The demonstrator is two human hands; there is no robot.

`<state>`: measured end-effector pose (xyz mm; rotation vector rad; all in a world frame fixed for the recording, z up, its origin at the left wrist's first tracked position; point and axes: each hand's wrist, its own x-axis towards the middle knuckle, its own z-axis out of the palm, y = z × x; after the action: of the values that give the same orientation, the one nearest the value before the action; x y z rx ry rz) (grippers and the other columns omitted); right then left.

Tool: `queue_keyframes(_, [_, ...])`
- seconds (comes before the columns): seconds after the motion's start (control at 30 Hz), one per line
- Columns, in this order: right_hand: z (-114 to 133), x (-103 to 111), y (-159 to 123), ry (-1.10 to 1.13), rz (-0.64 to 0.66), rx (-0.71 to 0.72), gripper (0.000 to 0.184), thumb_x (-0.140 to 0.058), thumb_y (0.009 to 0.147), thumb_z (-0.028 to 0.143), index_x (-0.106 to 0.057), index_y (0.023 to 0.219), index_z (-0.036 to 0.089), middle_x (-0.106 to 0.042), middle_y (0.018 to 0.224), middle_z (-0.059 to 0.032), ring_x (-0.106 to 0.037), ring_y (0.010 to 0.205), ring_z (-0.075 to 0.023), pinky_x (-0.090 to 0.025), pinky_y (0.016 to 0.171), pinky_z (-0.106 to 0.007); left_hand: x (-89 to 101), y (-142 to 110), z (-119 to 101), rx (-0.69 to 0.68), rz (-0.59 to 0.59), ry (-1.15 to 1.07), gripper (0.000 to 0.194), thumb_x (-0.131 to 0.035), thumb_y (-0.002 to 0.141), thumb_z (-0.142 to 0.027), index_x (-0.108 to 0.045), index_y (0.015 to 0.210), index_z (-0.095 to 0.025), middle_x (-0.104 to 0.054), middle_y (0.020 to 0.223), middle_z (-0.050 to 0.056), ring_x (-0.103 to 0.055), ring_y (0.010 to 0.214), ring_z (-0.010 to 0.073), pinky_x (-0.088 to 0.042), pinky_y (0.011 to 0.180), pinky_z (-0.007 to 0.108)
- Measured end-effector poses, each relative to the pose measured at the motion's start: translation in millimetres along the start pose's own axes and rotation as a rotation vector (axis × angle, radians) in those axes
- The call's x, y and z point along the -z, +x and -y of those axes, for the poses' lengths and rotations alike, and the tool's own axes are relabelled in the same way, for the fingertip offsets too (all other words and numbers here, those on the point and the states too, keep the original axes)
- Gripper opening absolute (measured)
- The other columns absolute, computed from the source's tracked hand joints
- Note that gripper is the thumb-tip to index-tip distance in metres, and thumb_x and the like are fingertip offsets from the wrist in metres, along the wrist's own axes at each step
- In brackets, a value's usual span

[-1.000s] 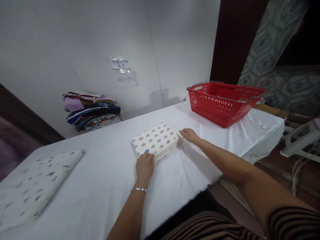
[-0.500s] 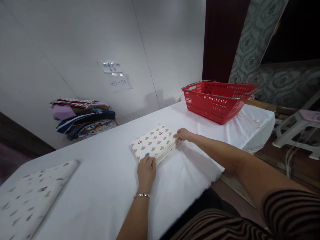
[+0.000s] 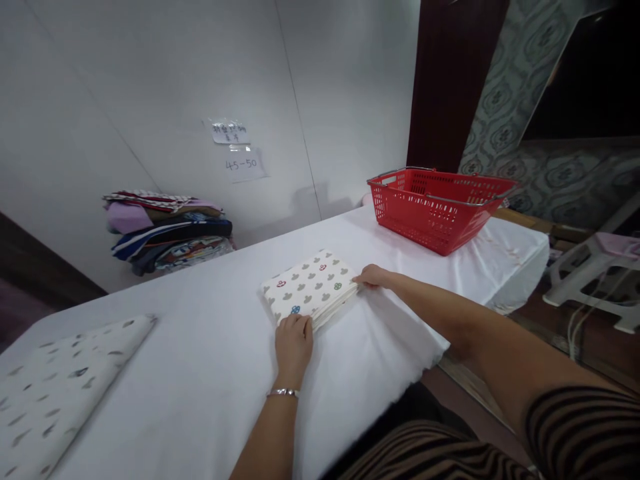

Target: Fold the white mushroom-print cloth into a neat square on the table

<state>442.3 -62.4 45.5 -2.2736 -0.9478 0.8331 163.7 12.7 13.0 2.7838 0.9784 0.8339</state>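
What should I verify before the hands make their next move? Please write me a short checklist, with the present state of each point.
1. Left hand on the folded cloth: ok, it touches the near corner.
2. Right hand at the folded cloth: ok, its fingertips meet the right corner.
3. Right hand's grip closed around the layers: cannot tell, the fingers' underside is hidden.
4. Folded cloth supported: ok, it lies on the white-covered table.
5. Other printed cloth apart from the folded one: ok, it lies farther left.
6. Bottom of the red basket visible: not ok, the near wall hides it.
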Motion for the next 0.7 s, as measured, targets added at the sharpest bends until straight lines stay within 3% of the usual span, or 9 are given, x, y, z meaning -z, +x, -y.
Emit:
queue_keyframes(0.33, [6.8,5.3,11.1,-0.040,0.059,-0.067,0.044,-0.071,0.067,0.042,-0.041,0.044,0.019,-0.039,0.038,0.0040,-0.038,0.039,-0.0089,-0.032,0.042,-0.023,-0.1,-1.8,-0.1,0.002,-0.011,-0.040,0.031,-0.038,0.090,-0.030,-0.067,0.085,-0.020,-0.063,0.087,0.006,-0.053,0.084,0.0202,-0.042,0.080,0.035])
queue_keyframes(0.7, [6.7,8.1,21.5,0.059,0.168,-0.104,0.033,-0.072,0.066,0.039,-0.050,0.054,0.017,-0.042,0.039,0.0042,-0.040,0.036,-0.0086,-0.034,0.038,-0.021,2.6,-4.9,1.7,0.005,0.057,-0.016,0.025,-0.051,0.083,-0.032,-0.065,0.101,-0.022,-0.061,0.102,0.008,-0.053,0.096,0.0236,-0.042,0.085,0.038])
